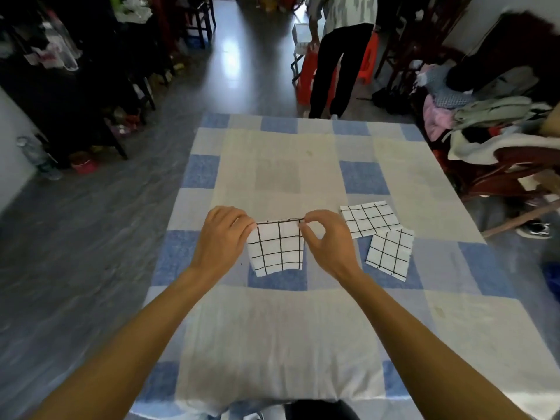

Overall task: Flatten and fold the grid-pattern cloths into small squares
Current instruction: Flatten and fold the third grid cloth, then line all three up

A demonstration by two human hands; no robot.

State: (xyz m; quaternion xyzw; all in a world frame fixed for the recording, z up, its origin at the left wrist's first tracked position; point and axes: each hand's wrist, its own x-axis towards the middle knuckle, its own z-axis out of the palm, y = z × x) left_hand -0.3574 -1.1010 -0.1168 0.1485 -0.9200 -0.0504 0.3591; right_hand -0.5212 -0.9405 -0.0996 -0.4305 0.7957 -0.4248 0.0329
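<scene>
Head view shows two white black-grid cloth squares (369, 219) (390, 254) already folded and lying touching each other to my right on the blue-and-cream checked tablecloth (272, 328), so I judge the task well along, with the third white grid-pattern cloth (277, 247) in my grip not yet finished. My left hand (222, 234) and right hand (325, 237) each pinch a far corner of it between thumb and fingertips, forearms stretched forward over the table, its near edge hanging toward me.

Checked table (303, 328), far grid cloth (368, 219), near grid cloth (389, 254)
</scene>
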